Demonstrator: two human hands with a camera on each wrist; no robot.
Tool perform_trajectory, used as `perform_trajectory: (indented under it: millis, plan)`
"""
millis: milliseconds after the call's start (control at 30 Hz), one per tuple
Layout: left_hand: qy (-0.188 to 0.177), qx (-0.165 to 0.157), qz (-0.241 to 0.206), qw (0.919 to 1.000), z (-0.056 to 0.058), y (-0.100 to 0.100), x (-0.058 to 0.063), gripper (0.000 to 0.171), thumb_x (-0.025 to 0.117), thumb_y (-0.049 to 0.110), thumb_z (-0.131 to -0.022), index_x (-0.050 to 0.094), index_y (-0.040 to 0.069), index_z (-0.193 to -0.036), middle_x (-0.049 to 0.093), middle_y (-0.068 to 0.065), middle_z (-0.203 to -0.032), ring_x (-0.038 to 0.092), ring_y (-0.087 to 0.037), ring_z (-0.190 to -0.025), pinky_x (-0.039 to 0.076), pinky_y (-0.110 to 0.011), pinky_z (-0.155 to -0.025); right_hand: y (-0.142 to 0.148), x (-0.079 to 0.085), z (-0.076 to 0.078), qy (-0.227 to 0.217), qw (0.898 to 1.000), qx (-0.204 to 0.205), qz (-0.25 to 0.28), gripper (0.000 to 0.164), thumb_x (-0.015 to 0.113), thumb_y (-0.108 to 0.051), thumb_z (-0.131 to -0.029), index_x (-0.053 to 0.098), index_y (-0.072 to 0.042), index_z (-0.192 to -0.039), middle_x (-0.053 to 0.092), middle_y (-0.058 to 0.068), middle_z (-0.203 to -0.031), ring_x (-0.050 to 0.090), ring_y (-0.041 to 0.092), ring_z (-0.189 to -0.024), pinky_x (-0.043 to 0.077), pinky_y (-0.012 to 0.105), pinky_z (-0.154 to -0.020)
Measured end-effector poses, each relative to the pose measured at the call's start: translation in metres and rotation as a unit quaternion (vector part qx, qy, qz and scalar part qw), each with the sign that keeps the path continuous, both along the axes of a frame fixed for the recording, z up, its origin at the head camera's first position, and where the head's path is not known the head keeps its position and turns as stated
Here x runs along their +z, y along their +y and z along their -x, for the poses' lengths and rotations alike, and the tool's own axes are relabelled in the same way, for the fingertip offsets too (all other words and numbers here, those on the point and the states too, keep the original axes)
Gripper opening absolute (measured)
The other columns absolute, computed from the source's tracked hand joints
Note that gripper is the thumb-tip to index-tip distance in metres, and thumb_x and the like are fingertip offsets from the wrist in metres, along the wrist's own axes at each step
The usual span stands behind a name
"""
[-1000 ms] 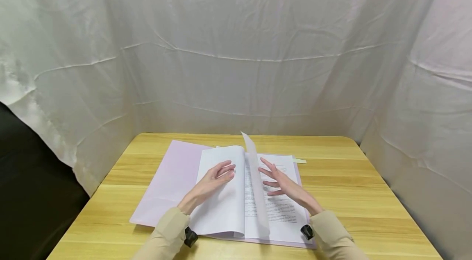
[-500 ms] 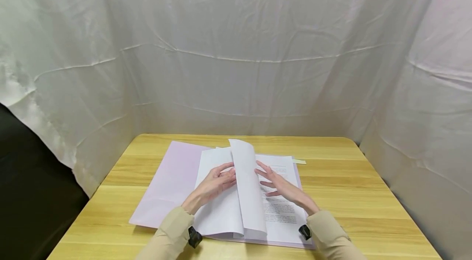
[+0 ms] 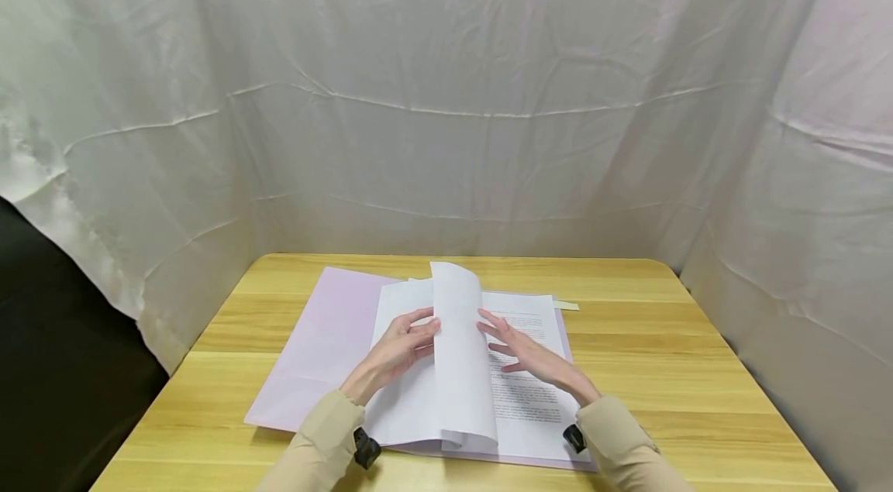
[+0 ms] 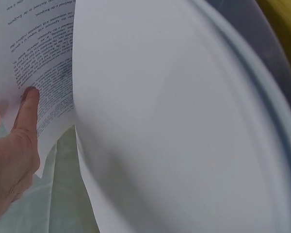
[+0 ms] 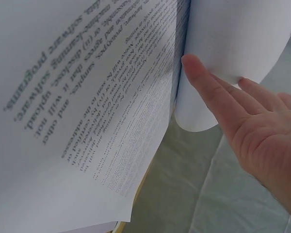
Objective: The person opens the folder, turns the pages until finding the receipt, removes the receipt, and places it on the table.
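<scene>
Over wood-grain table (image 3: 649,345); pale curtain (image 3: 453,159) beyond fingertips. Can read "software" on printed sheet (image 5: 111,102) below right hand (image 3: 540,360). Touching curled page (image 3: 460,352), left hand (image 3: 392,352) likewise, fingers extended, unclenched.

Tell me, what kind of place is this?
Probably a small curtained-off work corner, maybe set up for filming: pale cloth hangs around a wooden table, where an open folder of printed pages lies.

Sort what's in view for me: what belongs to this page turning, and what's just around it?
Part of the job:
lifted sheet
white pages on the left
printed page
lilac folder
left hand
right hand

Just around it:
wooden table
grey curtain
black wrist devices
</scene>
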State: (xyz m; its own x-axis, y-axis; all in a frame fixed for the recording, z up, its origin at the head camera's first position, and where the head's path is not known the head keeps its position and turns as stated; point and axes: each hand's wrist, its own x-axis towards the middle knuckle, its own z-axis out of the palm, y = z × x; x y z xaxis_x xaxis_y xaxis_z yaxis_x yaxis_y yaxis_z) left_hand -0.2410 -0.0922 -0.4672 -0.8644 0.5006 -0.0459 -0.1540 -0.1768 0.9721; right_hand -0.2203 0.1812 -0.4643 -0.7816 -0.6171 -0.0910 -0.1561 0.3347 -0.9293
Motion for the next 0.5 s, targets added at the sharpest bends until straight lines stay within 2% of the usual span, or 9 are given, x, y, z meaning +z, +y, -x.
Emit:
perform_trajectory:
  millis: [167,267,400,500]
  plan:
    - [-0.003,0.031,0.043,0.9986,-0.001,-0.003,-0.001,0.061,0.055,0.005,-0.102,0.026,-0.011,-0.152,0.065,-0.021,-0.130,0.068,-0.010,-0.104,0.058,-0.029,-0.095,0.003,0.000,0.000,-0.002,1.000,0.006,0.010,0.068,0.005,-0.055,-0.107,0.003,-0.018,-0.164,0.013,0.023,-0.168,0.023,0.058,-0.147,0.039,0.073,-0.108]
    - [-0.014,0.067,0.074,0.9949,-0.002,-0.005,-0.001,0.067,0.060,0.002,-0.098,0.025,-0.008,-0.153,0.056,-0.033,-0.139,0.067,-0.016,-0.107,0.058,-0.032,-0.095,0.008,0.000,0.001,-0.004,1.000,0.011,0.020,0.068,0.005,-0.055,-0.107,0.003,-0.017,-0.164,0.012,0.023,-0.168,0.024,0.057,-0.147,0.039,0.072,-0.110]
    - [-0.027,0.126,0.112,0.9853,-0.005,-0.009,-0.002,0.077,0.070,0.001,-0.090,0.026,-0.004,-0.153,0.048,-0.036,-0.145,0.067,-0.028,-0.114,0.058,-0.037,-0.095,0.017,0.000,0.003,-0.005,1.000,0.014,0.027,0.065,0.007,-0.051,-0.109,0.004,-0.017,-0.164,0.012,0.024,-0.168,0.025,0.057,-0.147,0.038,0.070,-0.111]
    - [-0.030,0.157,0.138,0.9774,-0.005,-0.013,-0.002,0.083,0.074,0.003,-0.086,0.025,-0.001,-0.153,0.046,-0.036,-0.146,0.065,-0.036,-0.118,0.057,-0.043,-0.096,0.023,-0.001,0.005,-0.005,0.999,0.013,0.030,0.063,0.009,-0.046,-0.110,0.005,-0.013,-0.163,0.013,0.027,-0.167,0.027,0.057,-0.146,0.039,0.069,-0.111]
